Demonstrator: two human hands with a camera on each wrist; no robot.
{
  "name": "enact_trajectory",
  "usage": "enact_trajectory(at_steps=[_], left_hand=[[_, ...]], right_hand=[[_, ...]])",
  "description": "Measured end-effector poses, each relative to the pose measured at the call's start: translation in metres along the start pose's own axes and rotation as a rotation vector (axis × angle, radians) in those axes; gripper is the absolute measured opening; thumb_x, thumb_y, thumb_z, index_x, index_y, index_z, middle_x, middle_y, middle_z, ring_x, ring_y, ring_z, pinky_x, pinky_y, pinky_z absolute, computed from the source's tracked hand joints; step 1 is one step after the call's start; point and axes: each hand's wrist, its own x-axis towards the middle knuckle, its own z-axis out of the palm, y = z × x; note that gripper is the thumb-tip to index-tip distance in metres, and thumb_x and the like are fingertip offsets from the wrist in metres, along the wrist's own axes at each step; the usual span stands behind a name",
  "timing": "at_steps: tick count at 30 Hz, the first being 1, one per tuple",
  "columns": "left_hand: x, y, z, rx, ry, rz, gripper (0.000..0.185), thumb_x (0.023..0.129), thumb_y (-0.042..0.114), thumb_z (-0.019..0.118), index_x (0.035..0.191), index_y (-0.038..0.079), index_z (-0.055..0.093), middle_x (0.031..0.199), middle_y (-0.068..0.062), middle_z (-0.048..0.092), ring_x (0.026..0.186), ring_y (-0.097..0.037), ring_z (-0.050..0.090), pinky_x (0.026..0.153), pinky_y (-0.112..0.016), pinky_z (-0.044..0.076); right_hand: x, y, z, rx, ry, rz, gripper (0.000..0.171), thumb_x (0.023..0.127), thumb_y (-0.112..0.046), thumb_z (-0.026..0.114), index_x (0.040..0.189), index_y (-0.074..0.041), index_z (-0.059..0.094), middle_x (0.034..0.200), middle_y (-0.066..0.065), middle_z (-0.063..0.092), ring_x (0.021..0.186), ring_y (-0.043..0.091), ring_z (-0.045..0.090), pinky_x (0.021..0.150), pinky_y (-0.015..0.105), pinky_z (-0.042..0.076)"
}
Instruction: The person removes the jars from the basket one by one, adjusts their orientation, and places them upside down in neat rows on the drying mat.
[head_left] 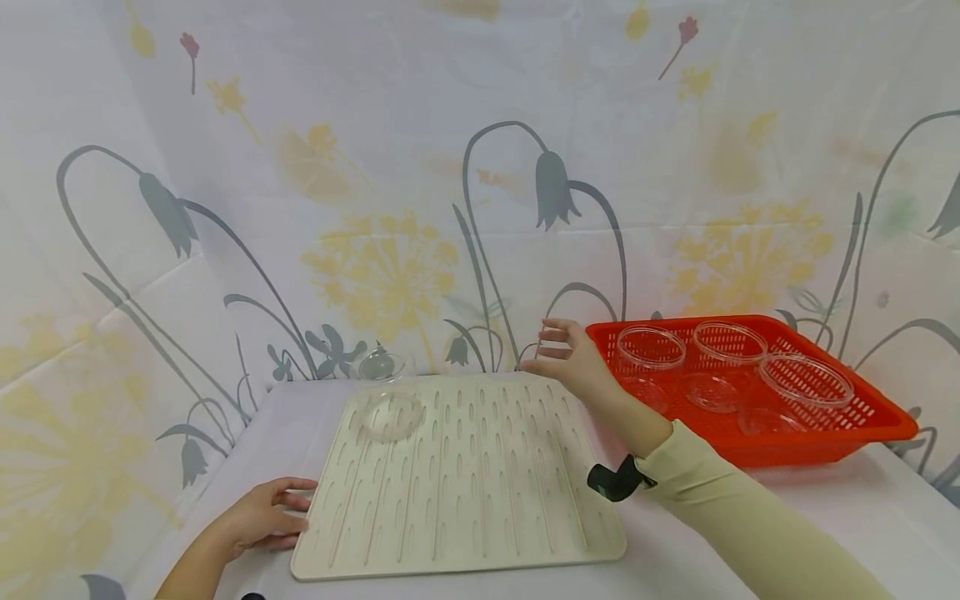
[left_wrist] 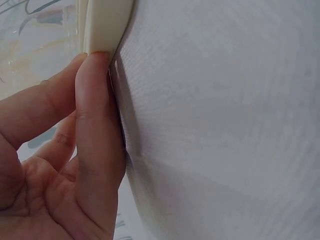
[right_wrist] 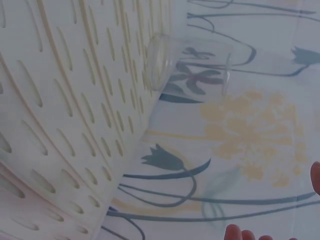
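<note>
A cream ridged drying mat (head_left: 465,475) lies flat on the white table. My left hand (head_left: 288,504) rests on the table at the mat's near left edge, straight fingers (left_wrist: 95,100) touching that edge (left_wrist: 102,25). My right hand (head_left: 551,346) hovers over the mat's far right corner beside a red basket (head_left: 862,429), fingers spread and holding nothing. One clear round dish (head_left: 390,415) lies on the mat's far left part. A second clear dish (head_left: 381,365) stands just behind it against the backdrop. In the right wrist view that clear dish (right_wrist: 165,60) shows on edge beyond the mat (right_wrist: 75,100).
The red basket holds several clear round dishes and lids (head_left: 651,346), at the table's right. A flowered cloth backdrop (head_left: 390,267) closes off the back and left side. Bare white table (head_left: 885,508) shows in front of the basket.
</note>
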Motion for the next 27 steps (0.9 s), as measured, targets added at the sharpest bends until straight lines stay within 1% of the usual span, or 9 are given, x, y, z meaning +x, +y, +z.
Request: enact_trajectory(at_steps=[6, 12, 15, 22, 27], left_hand=[[0.000, 0.000, -0.002, 0.000, -0.021, 0.019, 0.061, 0.076, -0.008, 0.069, 0.129, -0.011, 0.039, 0.100, -0.013, 0.053, 0.072, -0.019, 0.058, 0.063, -0.032, 0.055], [0.000, -0.001, 0.000, 0.000, -0.004, 0.010, 0.061, 0.076, -0.009, 0.069, 0.129, -0.011, 0.040, 0.099, -0.012, 0.053, 0.071, -0.018, 0.058, 0.062, -0.032, 0.055], [0.000, -0.001, 0.000, 0.001, -0.005, 0.012, 0.061, 0.075, -0.008, 0.069, 0.129, -0.010, 0.041, 0.099, -0.012, 0.053, 0.071, -0.018, 0.058, 0.062, -0.032, 0.055], [-0.001, 0.000, 0.000, -0.001, -0.002, 0.008, 0.060, 0.076, -0.009, 0.069, 0.129, -0.011, 0.041, 0.099, -0.013, 0.052, 0.071, -0.018, 0.058, 0.062, -0.031, 0.055], [-0.002, 0.001, 0.001, -0.003, 0.000, 0.004, 0.060, 0.076, -0.009, 0.069, 0.129, -0.011, 0.040, 0.099, -0.013, 0.052, 0.071, -0.018, 0.058, 0.062, -0.032, 0.055]], right_hand=[[0.004, -0.002, -0.011, 0.031, 0.004, -0.001, 0.068, 0.083, -0.013, 0.071, 0.139, -0.008, 0.033, 0.138, 0.019, 0.040, 0.122, 0.036, 0.044, 0.092, 0.047, 0.044], [0.007, -0.005, -0.020, 0.025, 0.007, 0.000, 0.071, 0.082, -0.017, 0.072, 0.139, -0.008, 0.032, 0.138, 0.016, 0.040, 0.124, 0.034, 0.043, 0.096, 0.047, 0.040], [0.009, -0.005, -0.026, 0.037, 0.010, -0.003, 0.071, 0.082, -0.017, 0.072, 0.140, -0.007, 0.031, 0.138, 0.017, 0.039, 0.125, 0.034, 0.041, 0.098, 0.048, 0.038], [0.013, -0.005, -0.041, 0.032, 0.032, 0.003, 0.072, 0.083, -0.018, 0.072, 0.141, -0.008, 0.030, 0.138, 0.016, 0.038, 0.124, 0.033, 0.041, 0.091, 0.046, 0.045], [0.016, -0.002, -0.053, 0.035, 0.046, -0.001, 0.073, 0.084, -0.018, 0.071, 0.142, -0.007, 0.028, 0.137, 0.017, 0.038, 0.123, 0.033, 0.041, 0.096, 0.046, 0.041]])
